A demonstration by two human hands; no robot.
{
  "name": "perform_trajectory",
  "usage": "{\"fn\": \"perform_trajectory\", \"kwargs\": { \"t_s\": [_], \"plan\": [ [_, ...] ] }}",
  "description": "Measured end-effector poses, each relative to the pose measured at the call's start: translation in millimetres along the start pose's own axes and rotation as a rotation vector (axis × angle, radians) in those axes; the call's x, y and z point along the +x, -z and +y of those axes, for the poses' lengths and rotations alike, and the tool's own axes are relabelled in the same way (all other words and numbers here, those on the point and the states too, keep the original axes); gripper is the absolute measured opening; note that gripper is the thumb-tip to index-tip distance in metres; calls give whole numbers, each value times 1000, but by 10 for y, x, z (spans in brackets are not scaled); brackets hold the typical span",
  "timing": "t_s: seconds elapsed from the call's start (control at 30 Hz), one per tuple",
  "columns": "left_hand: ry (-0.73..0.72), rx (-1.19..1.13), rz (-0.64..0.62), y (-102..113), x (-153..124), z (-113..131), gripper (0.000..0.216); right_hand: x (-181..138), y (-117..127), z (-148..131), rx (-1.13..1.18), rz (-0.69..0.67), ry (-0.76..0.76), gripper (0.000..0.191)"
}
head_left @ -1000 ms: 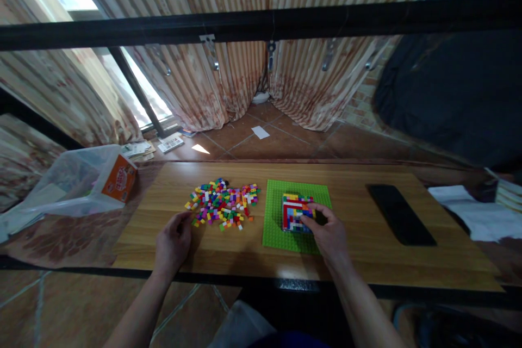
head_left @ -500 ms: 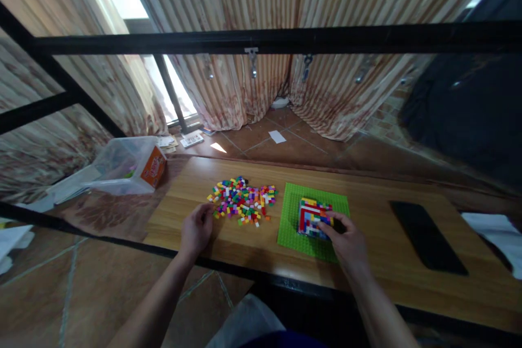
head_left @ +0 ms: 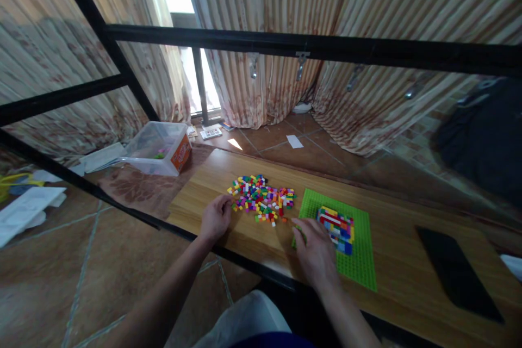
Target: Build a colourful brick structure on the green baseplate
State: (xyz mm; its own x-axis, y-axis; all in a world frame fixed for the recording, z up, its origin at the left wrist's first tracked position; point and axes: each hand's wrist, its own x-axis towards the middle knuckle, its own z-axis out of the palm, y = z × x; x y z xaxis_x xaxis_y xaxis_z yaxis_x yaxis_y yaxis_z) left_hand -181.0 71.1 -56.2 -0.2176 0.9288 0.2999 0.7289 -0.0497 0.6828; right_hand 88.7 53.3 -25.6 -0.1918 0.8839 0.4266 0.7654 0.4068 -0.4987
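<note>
My left hand [head_left: 216,219] rests at the near left edge of a pile of small coloured building bricks [head_left: 261,196]. Its fingers are curled and pinched together, and what lies between them is too small to make out. Over the left edge of a green studded baseplate [head_left: 359,269] is my right hand [head_left: 316,250], thumb and fingers apart with no brick visible in them. A low multicoloured brick build [head_left: 338,228] sits on the baseplate, just right of that hand, which partly hides it.
A dark flat slab [head_left: 457,272] lies at the right of the wooden table [head_left: 391,212]. Beyond the table's left end stands a clear plastic box [head_left: 157,147] with an orange label. A black metal rail [head_left: 228,41] crosses ahead, before curtains [head_left: 261,98].
My right hand has left the brick build and moved left toward the pile, its fingers spreading. My left hand stays beside the pile. The camera view has turned and tilted, shifting the scene rightward.
</note>
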Motion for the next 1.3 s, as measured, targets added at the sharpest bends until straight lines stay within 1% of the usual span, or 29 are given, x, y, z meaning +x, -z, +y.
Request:
{"fn": "perform_trajectory", "kwargs": {
  "t_s": [0.1, 0.17, 0.23, 0.33, 0.43, 0.5, 0.57, 0.63, 0.7, 0.8, 0.9, 0.97, 1.07, 1.17, 1.3],
  "plan": [
    [-8, -3, -3, 5, 1, -3, 22, 125, -228, -80, -132, -139, 7, 26],
    [-14, -7, -6, 9, 3, -1, 22, 186, -313, -78, -213, -205, -16, 24],
    [-18, -9, -7, 14, 7, 1, 22, 217, -354, -64, -259, -246, -35, 23],
    [-9, -2, -7, 25, 14, 4, 23, 208, -374, -61, -264, -250, -41, 24],
    [12, 17, -8, 37, 25, 14, 24, 146, -363, -87, -201, -197, -72, 24],
    [26, 34, -8, 45, 32, 25, 25, 76, -317, -106, -96, -140, -107, 24],
    [35, 50, -5, 50, 39, 36, 25, -18, -221, -110, 33, -73, -140, 22],
    [39, 65, -2, 53, 46, 41, 25, -126, -76, -78, 143, -3, -175, 21],
    [36, 81, -5, 54, 54, 39, 25, -226, 96, 5, 204, 75, -229, 20],
    [25, 101, -9, 55, 62, 31, 25, -315, 334, 222, 222, 204, -351, 21],
    [10, 105, -3, 60, 67, 36, 25, -309, 465, 477, 229, 284, -406, 23],
    [0, 108, 0, 65, 69, 49, 25, -273, 485, 615, 225, 311, -405, 23],
    [-9, 124, 7, 70, 69, 71, 25, -219, 455, 741, 196, 304, -392, 23],
    [-14, 134, 10, 69, 69, 79, 24, -203, 426, 794, 175, 285, -385, 23],
    [-8, 139, 7, 63, 71, 76, 24, -212, 445, 821, 161, 286, -380, 24]
  ]
}}
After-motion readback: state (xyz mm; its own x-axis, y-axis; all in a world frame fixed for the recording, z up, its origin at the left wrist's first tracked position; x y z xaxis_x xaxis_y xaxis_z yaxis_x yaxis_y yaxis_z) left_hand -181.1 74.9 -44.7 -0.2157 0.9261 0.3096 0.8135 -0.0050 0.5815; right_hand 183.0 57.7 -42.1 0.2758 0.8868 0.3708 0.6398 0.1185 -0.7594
